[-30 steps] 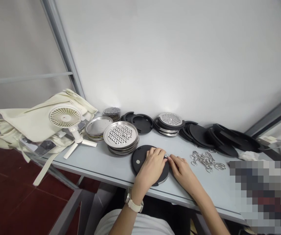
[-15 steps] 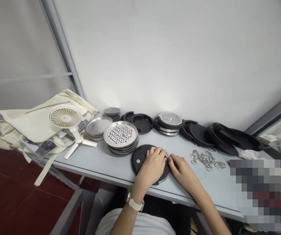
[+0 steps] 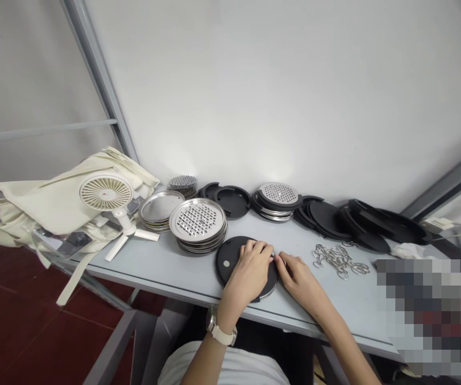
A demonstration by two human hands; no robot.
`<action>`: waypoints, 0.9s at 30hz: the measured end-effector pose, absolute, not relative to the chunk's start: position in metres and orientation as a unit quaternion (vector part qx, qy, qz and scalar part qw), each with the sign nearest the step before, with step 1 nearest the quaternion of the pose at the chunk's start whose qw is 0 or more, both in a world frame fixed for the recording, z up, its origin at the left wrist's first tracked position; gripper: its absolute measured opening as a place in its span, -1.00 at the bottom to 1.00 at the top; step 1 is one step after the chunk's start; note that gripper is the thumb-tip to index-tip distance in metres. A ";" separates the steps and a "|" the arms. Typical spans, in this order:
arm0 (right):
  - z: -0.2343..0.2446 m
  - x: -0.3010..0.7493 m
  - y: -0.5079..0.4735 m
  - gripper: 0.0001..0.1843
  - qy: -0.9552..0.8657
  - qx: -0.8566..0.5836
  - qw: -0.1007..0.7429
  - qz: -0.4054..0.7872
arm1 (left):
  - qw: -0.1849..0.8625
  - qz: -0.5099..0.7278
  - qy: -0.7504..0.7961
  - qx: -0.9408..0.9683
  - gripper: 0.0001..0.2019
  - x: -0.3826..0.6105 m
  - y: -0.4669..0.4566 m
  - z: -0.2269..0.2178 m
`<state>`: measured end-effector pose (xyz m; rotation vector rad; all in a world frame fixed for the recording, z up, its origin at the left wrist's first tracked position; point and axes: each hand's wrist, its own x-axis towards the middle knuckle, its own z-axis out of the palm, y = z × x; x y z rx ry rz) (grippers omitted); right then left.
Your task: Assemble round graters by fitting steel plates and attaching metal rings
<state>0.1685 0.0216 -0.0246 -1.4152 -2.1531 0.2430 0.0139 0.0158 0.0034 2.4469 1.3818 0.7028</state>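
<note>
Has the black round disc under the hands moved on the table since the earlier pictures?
No: the black round disc keeps its place beside the stack of perforated steel discs.

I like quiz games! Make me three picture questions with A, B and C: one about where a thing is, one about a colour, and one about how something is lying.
1. Where is the pile of metal chain links?
A) On the table, right of the right hand
B) Inside the cloth bag
C) On the floor

2. What colour is the round disc under the left hand?
A) Red
B) Black
C) White

3. How do the holed steel plates lie?
A) Standing on edge
B) Hanging up
C) Stacked flat

Answers:
1 A, the links lie on the tabletop.
2 B, its top shows black.
3 C, they form a flat pile.
</note>
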 end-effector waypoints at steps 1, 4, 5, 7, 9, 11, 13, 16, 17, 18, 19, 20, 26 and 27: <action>-0.025 0.168 0.022 -0.66 -0.800 -0.526 0.276 0.087 | 0.123 0.238 0.475 0.838 -0.80 0.014 0.016 0.004; -0.025 0.169 0.022 -0.67 -0.800 -0.524 0.281 0.083 | 0.124 0.232 0.477 0.839 -0.81 0.014 0.016 0.004; -0.025 0.169 0.022 -0.67 -0.801 -0.523 0.280 0.084 | 0.123 0.232 0.477 0.839 -0.81 0.014 0.016 0.004; -0.025 0.170 0.022 -0.67 -0.801 -0.523 0.276 0.092 | 0.119 0.234 0.476 0.839 -0.83 0.014 0.016 0.003; -0.024 0.170 0.022 -0.66 -0.803 -0.522 0.269 0.104 | 0.118 0.237 0.475 0.839 -0.83 0.014 0.016 0.003; -0.023 0.170 0.022 -0.66 -0.806 -0.520 0.263 0.107 | 0.119 0.240 0.475 0.838 -0.81 0.014 0.016 0.003; -0.022 0.169 0.021 -0.68 -0.808 -0.519 0.259 0.103 | 0.122 0.244 0.471 0.839 -0.79 0.014 0.015 0.003; -0.020 0.168 0.020 -0.71 -0.804 -0.523 0.266 0.098 | 0.125 0.246 0.468 0.839 -0.79 0.013 0.014 0.004; -0.020 0.167 0.019 -0.71 -0.801 -0.525 0.272 0.098 | 0.126 0.244 0.470 0.839 -0.81 0.013 0.014 0.004; -0.020 0.167 0.019 -0.71 -0.797 -0.526 0.278 0.099 | 0.126 0.240 0.472 0.839 -0.82 0.013 0.014 0.004; -0.020 0.167 0.019 -0.71 -0.794 -0.529 0.284 0.099 | 0.126 0.238 0.474 0.838 -0.83 0.013 0.014 0.004; -0.020 0.166 0.018 -0.72 -0.790 -0.532 0.288 0.100 | 0.127 0.237 0.475 0.838 -0.83 0.013 0.014 0.004; -0.019 0.166 0.019 -0.72 -0.789 -0.531 0.291 0.103 | 0.131 0.233 0.477 0.837 -0.81 0.013 0.015 0.005; -0.019 0.166 0.019 -0.72 -0.791 -0.529 0.290 0.104 | 0.132 0.233 0.478 0.837 -0.81 0.013 0.014 0.005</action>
